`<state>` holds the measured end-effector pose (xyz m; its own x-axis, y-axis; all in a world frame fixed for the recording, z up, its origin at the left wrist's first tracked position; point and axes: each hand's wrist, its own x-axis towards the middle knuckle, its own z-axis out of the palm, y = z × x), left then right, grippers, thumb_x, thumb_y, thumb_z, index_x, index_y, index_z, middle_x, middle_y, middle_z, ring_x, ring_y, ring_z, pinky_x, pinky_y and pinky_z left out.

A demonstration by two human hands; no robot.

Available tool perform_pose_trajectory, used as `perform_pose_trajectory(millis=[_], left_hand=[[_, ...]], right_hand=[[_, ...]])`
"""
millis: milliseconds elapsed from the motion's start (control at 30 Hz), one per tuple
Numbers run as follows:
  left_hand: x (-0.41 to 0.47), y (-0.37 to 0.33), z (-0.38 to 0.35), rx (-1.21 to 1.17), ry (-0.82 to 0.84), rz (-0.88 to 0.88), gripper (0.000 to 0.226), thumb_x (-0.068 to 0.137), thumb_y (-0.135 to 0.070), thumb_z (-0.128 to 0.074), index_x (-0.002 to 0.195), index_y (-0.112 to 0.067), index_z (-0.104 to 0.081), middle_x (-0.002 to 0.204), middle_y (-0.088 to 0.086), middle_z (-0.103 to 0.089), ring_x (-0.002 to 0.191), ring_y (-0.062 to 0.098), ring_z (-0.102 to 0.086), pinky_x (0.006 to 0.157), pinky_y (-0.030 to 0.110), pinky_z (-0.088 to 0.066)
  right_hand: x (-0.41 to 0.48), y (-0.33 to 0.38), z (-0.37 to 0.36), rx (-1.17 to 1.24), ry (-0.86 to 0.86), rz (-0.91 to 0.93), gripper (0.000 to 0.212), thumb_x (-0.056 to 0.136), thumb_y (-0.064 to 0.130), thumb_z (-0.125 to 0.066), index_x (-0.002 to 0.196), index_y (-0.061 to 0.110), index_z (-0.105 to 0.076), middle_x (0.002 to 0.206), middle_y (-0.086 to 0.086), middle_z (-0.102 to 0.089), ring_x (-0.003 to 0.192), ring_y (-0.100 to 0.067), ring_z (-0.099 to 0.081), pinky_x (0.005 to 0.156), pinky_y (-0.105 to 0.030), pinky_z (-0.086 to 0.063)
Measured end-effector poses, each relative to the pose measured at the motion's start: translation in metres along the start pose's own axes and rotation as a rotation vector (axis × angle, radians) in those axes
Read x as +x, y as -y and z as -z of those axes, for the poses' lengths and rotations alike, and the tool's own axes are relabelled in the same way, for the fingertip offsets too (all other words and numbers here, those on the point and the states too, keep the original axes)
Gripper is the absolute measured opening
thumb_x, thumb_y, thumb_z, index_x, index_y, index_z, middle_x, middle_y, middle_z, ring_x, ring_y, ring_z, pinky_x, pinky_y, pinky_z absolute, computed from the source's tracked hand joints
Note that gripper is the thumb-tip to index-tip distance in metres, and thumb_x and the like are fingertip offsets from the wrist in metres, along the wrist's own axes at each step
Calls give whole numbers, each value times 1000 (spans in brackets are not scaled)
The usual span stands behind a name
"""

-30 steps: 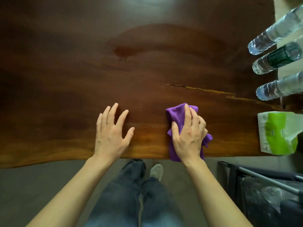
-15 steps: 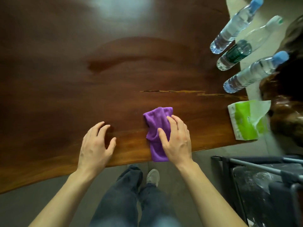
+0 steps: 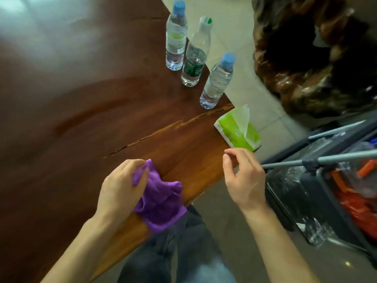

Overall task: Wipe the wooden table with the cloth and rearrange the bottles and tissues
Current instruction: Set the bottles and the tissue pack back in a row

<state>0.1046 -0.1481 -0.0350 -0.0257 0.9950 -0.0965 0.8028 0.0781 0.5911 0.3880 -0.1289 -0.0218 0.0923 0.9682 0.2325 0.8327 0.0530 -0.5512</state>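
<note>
head view looks down on the near right corner of the wooden table (image 3: 85, 127). left hand (image 3: 120, 186) has its fingers bunched around the purple cloth (image 3: 161, 201), which lies crumpled at the table's near edge with 1 fold hanging over it. right hand (image 3: 244, 178) hovers just past the edge, holding nothing, fingers loosely curled. 3 water bottles (image 3: 193, 56) stand upright close together near the right edge; the green tissue pack (image 3: 238, 129) sits at the corner, partly overhanging. the cloth looks soft and limp, best gathered in a fist. the bottles seem full, so fairly heavy and smooth; grip each around the middle. the tissue pack should be light and squashy; take it by its sides.
</note>
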Motion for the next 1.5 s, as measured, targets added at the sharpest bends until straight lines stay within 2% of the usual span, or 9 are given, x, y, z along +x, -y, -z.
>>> perform_pose_trajectory(millis=[67, 200, 333, 567, 733, 867, 1167, 1367, 1500], left_hand=[[32, -27, -12, 5, 11, -97, 23, 88, -17, -73, 111, -13, -71, 106, 1, -73, 92, 20, -71, 78, 27, -53], [89, -77, -32, 6, -29, -217, 33, 88, -24, -73, 119, -16, -65, 115, 0, -69, 96, 19, -67, 81, 24, -48], [144, -114, -55, 27, -37, -239, 65, 85, -34, -75, 141, -14, -48, 135, 6, -57, 117, 24, -59, 91, 35, -51], [208, -138, -89, 22, -17, -201, 107, 77, -49, -79, 157, -11, -20, 158, 8, -37, 145, 24, -36, 116, 41, -37], [222, -146, -108, -183, 9, -124, 105, 73, -41, -84, 156, -17, -25, 156, -1, -43, 139, 17, -46, 110, 39, -42], [233, -148, -117, -251, -26, -62, 83, 72, -36, -84, 142, -21, -42, 132, -3, -62, 115, 21, -64, 96, 37, -51], [228, -145, -116, -329, -122, 53, 56, 68, -33, -86, 117, -21, -60, 101, -8, -74, 91, 16, -70, 83, 41, -56], [185, -106, -85, -341, -217, 104, 52, 71, -35, -88, 113, -22, -61, 98, -10, -74, 86, 8, -70, 79, 32, -56], [153, -69, -52, -381, -340, 170, 48, 69, -31, -89, 106, -35, -57, 93, -28, -70, 85, -7, -67, 75, 11, -48]], right_hand=[[12, -15, 13, -24, -67, -20, 19, 96, 19, -64, 110, 7, -69, 110, -9, -70, 103, -25, -64, 91, -41, -55], [36, -45, 26, -83, -101, -96, 50, 90, 38, -66, 130, 9, -56, 130, -12, -58, 118, -24, -51, 102, -24, -41], [62, -74, 19, -202, 67, -203, 89, 80, 59, -66, 147, 7, -37, 145, -17, -46, 131, -34, -45, 107, -50, -42], [102, -106, -15, -274, 390, -293, 120, 70, 73, -72, 158, 12, -19, 158, -13, -36, 142, -33, -37, 115, -46, -32], [111, -117, -30, -280, 512, -271, 117, 68, 71, -75, 156, 17, -20, 151, -8, -41, 136, -31, -42, 109, -45, -39], [114, -119, -34, -245, 497, -275, 103, 72, 63, -76, 152, 19, -27, 142, -7, -49, 128, -30, -50, 101, -43, -44], [128, -117, -22, -138, 461, -199, 86, 71, 46, -75, 145, 23, -37, 133, -4, -56, 121, -30, -54, 99, -41, -45], [137, -89, -23, -89, 533, 23, 89, 68, 41, -75, 147, 21, -39, 137, -4, -55, 123, -29, -53, 104, -43, -45], [146, -54, -38, -76, 593, 217, 89, 67, 37, -81, 146, 20, -43, 135, -1, -57, 119, -24, -55, 101, -40, -46]])
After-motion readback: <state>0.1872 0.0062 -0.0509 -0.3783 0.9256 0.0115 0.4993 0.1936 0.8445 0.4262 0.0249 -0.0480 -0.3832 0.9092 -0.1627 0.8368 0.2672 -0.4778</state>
